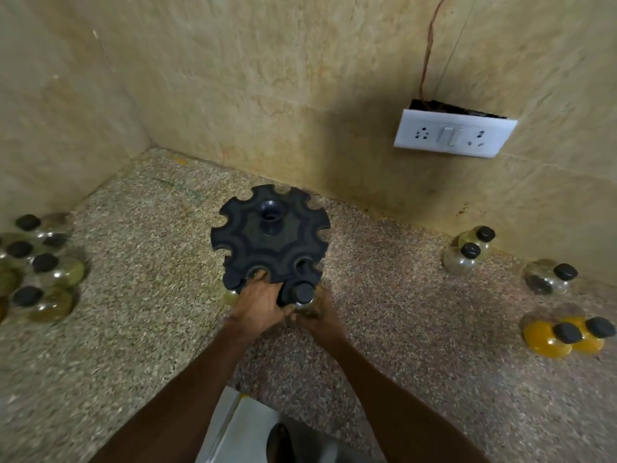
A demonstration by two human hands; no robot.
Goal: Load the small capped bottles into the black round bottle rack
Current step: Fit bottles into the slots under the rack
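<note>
A black round bottle rack (270, 233) stands on a speckled stone desk (384, 329) near the corner of two beige walls, its scalloped top plate ringed with open notches and a hollow hub at its centre. At its near edge, a small bottle with a black cap (303, 292) sits against a notch, gripped from below by the person's right hand (317, 320), fingers closed around its body. The left hand (258, 304) clasps the rack's near rim beside it, fingertips curled into a neighbouring notch. Another black cap (232, 280) shows at the rack's lower left edge. A cluster of capped bottles (36, 269) waits on the desk well to the left; to the right stand a clear pair (470, 250), one further bottle (551, 279) and two yellow-filled ones (567, 335). A white switch-and-socket plate (454, 133) hangs on the wall above.
</note>
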